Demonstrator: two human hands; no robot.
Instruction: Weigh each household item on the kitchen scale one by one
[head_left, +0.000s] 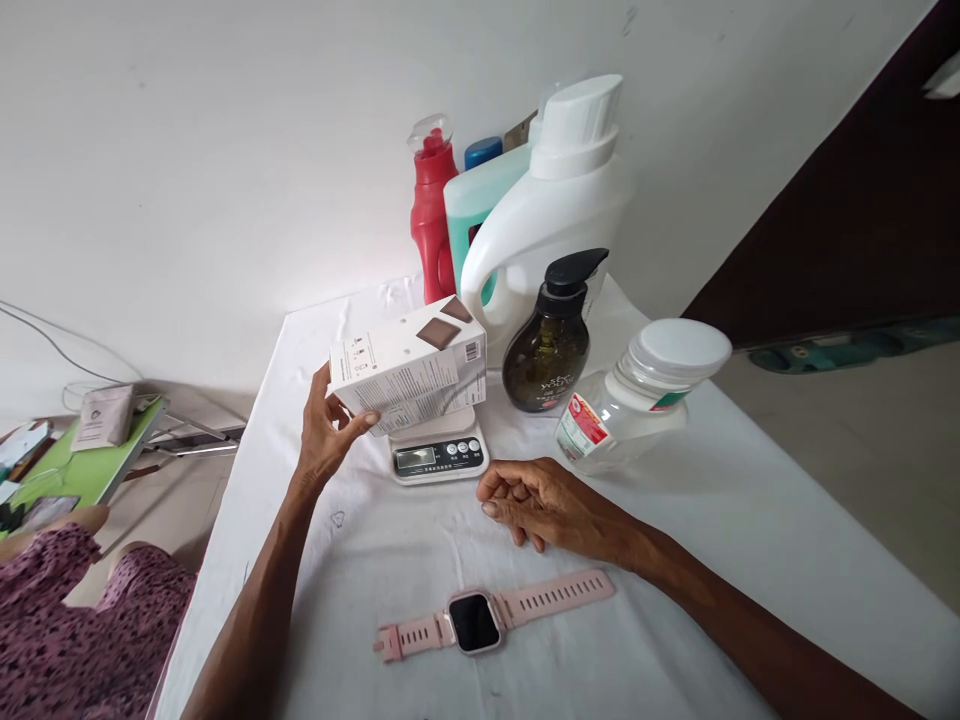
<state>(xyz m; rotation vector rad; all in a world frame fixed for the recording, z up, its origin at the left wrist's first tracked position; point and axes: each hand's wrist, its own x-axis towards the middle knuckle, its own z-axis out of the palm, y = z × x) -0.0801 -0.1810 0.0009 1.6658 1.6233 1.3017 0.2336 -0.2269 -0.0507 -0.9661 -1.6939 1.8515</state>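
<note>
White printed box (pixel 409 368) on the scale (pixel 439 452), left hand (pixel 324 435) fingers clamped on its end; right hand (pixel 536 502) loosely curled, empty.

A white rectangular cardboard box (pixel 409 365) with brown squares, fine print and a barcode on its faces rests tilted on the platform of a small white digital kitchen scale (pixel 439 452). The box overhangs the scale toward the left, its left end gripped between thumb and fingers (pixel 358 425).
</note>
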